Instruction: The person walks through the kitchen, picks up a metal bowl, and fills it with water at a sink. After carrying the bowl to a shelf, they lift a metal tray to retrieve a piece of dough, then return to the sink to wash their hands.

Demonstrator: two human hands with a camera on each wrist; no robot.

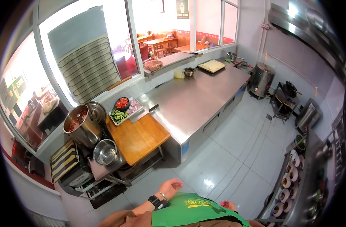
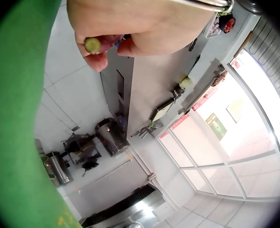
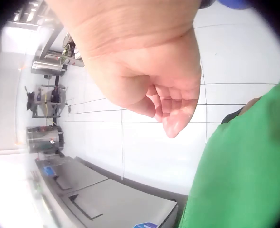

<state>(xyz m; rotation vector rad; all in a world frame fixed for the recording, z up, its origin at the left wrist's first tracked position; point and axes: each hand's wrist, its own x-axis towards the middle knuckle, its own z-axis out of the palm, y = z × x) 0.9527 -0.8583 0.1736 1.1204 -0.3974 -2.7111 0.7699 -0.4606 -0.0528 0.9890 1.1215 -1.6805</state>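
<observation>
In the left wrist view my left hand point(image 2: 140, 23) curls its fingers round a small reddish-purple piece point(image 2: 106, 43) with a pale green round end; most of the piece is hidden by the fingers. The head view has this left hand point(image 1: 170, 188) low in the middle, in front of the green apron point(image 1: 184, 208), away from the worktop. My right hand point(image 1: 229, 205) is at the apron's other side. Its fingers hang loosely curled with nothing seen in them, and the right wrist view has the same hand point(image 3: 154, 71) over the floor.
A steel worktop point(image 1: 195, 90) runs along the windows. At its near end are a wooden board point(image 1: 139, 138), a knife point(image 1: 154, 108), a tray of cut vegetables point(image 1: 122, 118), a tall pot point(image 1: 82, 130) and a steel bowl point(image 1: 105, 152). Plates point(image 1: 293, 174) line a shelf at right.
</observation>
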